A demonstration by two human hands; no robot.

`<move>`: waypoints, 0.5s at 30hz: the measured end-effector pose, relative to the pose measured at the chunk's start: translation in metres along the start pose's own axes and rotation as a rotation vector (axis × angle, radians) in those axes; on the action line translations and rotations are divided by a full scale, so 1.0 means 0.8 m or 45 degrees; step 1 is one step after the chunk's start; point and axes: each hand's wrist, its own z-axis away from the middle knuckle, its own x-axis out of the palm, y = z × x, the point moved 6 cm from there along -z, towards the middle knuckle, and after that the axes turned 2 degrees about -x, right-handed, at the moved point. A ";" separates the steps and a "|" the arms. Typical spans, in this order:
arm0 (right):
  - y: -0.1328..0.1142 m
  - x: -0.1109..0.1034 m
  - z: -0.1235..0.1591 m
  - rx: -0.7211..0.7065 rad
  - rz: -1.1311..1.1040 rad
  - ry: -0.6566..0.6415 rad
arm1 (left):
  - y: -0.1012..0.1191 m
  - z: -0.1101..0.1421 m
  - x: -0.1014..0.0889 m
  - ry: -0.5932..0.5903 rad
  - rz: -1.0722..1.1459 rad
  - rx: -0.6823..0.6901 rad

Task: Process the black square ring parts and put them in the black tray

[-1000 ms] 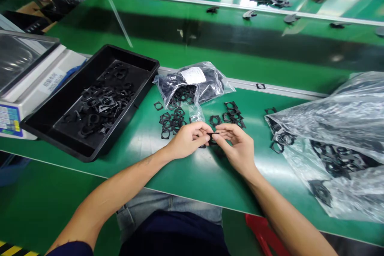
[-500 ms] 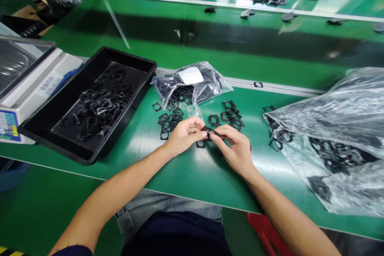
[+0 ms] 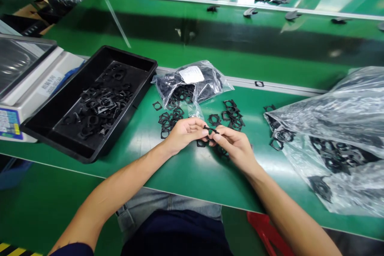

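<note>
A small, thin black piece (image 3: 211, 129), turned nearly edge-on, is held just above the green tabletop (image 3: 186, 174), pinched between thumb and fingers of both the left hand (image 3: 186, 133) and the right hand (image 3: 235, 145). Loose black square frames with round openings (image 3: 232, 114) are scattered beyond the hands, near a clear plastic bag with a white label (image 3: 211, 89) (similar frames can be seen inside). Further left, black parts are held in a black rectangular tray (image 3: 72, 141).

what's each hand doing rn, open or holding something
Left hand: closed, pinching a small black part.
Right hand: closed, pinching the same part's other side.
</note>
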 end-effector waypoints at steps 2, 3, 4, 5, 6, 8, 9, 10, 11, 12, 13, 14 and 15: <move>-0.001 0.000 0.001 -0.006 0.020 0.012 | 0.000 -0.001 -0.003 0.026 -0.025 0.003; -0.001 0.001 0.001 -0.007 0.027 0.021 | 0.000 -0.001 -0.004 0.031 -0.036 0.000; 0.000 0.001 0.001 -0.003 0.032 0.031 | 0.000 -0.001 -0.005 0.029 -0.042 -0.008; 0.001 0.001 0.002 0.001 0.033 0.045 | -0.001 -0.001 -0.005 0.022 -0.041 -0.020; 0.002 0.001 0.002 0.006 0.030 0.063 | -0.001 -0.001 -0.005 0.013 -0.032 -0.034; 0.004 0.000 0.002 0.009 0.015 0.106 | -0.003 -0.001 -0.005 -0.008 -0.007 -0.060; 0.004 -0.001 0.002 0.008 0.001 0.125 | -0.003 -0.001 -0.005 -0.020 -0.003 -0.074; 0.004 -0.001 0.003 0.005 -0.015 0.139 | -0.004 -0.002 -0.005 -0.033 -0.007 -0.090; 0.004 -0.001 0.003 0.005 -0.031 0.146 | -0.004 -0.002 -0.005 -0.046 -0.020 -0.106; 0.004 -0.002 0.003 0.007 -0.047 0.150 | -0.005 -0.002 -0.006 -0.056 -0.036 -0.121; 0.004 -0.002 0.003 0.013 -0.059 0.154 | -0.005 -0.002 -0.007 -0.063 -0.053 -0.135; 0.004 -0.002 0.002 0.023 -0.064 0.157 | -0.004 -0.002 -0.008 -0.068 -0.071 -0.147; 0.005 -0.002 0.002 0.038 -0.064 0.160 | -0.004 -0.002 -0.009 -0.072 -0.090 -0.157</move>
